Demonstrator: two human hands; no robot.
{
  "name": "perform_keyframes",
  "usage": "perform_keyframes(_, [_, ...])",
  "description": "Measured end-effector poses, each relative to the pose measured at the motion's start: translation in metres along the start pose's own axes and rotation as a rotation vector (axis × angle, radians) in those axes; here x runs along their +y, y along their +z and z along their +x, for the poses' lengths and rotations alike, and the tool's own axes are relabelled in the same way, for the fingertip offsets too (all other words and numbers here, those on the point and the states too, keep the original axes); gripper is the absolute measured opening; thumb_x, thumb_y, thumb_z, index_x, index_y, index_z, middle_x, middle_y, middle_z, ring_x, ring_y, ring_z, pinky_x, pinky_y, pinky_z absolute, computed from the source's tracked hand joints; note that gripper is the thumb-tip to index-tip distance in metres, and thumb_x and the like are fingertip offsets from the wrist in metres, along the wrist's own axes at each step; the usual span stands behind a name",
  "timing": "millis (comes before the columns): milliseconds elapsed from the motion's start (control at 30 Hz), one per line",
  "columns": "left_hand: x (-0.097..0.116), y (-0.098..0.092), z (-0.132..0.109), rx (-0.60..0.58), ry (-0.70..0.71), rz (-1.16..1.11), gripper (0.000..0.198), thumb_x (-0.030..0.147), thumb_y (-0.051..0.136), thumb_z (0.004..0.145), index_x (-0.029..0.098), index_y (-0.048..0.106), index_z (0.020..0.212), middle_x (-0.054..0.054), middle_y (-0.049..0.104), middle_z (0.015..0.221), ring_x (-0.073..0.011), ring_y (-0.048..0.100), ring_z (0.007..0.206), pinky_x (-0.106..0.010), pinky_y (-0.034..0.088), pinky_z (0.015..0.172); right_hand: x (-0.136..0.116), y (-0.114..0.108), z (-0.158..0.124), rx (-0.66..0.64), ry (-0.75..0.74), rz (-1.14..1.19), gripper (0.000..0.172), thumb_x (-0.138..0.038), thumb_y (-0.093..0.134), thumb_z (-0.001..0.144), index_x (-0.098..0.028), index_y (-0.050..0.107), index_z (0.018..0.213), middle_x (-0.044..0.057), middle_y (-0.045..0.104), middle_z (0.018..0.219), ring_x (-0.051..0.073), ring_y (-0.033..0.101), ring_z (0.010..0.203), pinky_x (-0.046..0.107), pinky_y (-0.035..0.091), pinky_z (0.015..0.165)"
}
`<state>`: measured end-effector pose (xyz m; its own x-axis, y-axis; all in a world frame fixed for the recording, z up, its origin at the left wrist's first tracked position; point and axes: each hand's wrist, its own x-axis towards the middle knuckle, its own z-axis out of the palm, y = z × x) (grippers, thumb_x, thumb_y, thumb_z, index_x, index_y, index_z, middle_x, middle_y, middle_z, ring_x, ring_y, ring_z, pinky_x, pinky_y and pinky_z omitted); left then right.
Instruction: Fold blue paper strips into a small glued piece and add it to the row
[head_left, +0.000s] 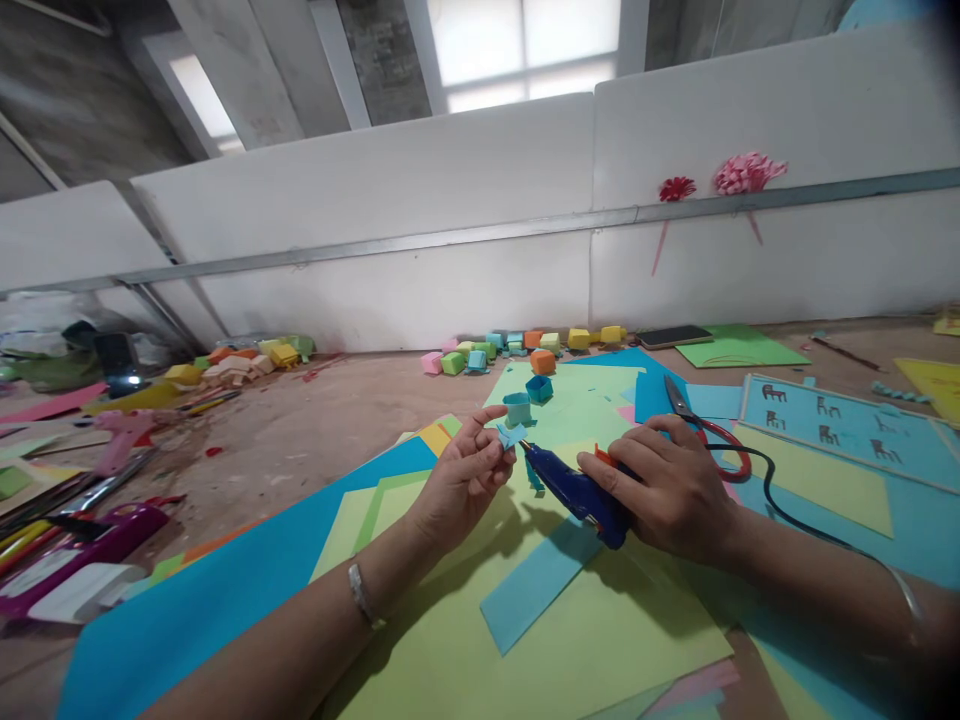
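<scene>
Between the fingertips of my left hand point(469, 468) is a small piece of light blue folded paper point(511, 435). My right hand point(667, 487) is wrapped round a dark blue glue gun point(574, 488) with an orange trigger. The nozzle points left and is at the paper piece; whether it touches cannot be made out. Just beyond my left fingers stand a pale teal paper box point(517, 408) and a darker teal one point(538, 388). A light blue paper strip point(536, 590) lies below the glue gun on yellow-green sheets point(420, 640).
Several small coloured paper boxes point(453, 362) line the back near the white wall panel point(390, 260). Red-handled scissors point(724, 450) and the black cord point(795, 535) lie to the right. A pink glue gun point(124, 435) and a purple tool point(90, 555) are at the left.
</scene>
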<state>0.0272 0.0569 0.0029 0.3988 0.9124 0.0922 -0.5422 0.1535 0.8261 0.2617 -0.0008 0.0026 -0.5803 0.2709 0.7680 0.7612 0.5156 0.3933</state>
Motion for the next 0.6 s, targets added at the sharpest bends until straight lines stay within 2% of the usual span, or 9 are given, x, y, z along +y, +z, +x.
perform_keyframes(200, [0.0002,-0.0007,-0.0001,0.02,0.019,0.053,0.044,0.016,0.084,0.068,0.018,0.063,0.107,0.005,0.057,0.065,-0.0082,0.059,0.064,-0.016,0.043,0.053,0.0041,-0.001,-0.0015,0.052,0.063,-0.045,0.022,-0.02,0.058,0.087,-0.014,0.07,0.105,0.007,0.065,0.074,0.021,0.055,0.074,0.04,0.036,0.076])
perform_keyframes(400, [-0.0019,-0.0035,0.0024,-0.008,-0.016,0.129,0.042,0.025,0.086,0.067,0.017,0.063,0.101,-0.001,0.067,0.074,-0.0105,0.062,0.066,-0.02,0.048,0.061,0.0019,-0.0065,0.0,0.061,0.034,-0.037,0.027,-0.019,0.058,0.087,-0.014,0.067,0.111,0.008,0.067,0.078,0.021,0.056,0.075,0.041,0.037,0.077])
perform_keyframes(600, [-0.0005,-0.0007,0.0012,0.044,-0.074,0.167,0.039,0.027,0.088,0.064,0.014,0.064,0.091,-0.005,0.07,0.077,-0.013,0.066,0.066,-0.022,0.051,0.06,0.006,-0.0056,-0.0008,0.06,0.014,-0.06,0.026,-0.019,0.058,0.088,-0.013,0.066,0.112,0.009,0.066,0.078,0.022,0.056,0.076,0.04,0.037,0.077])
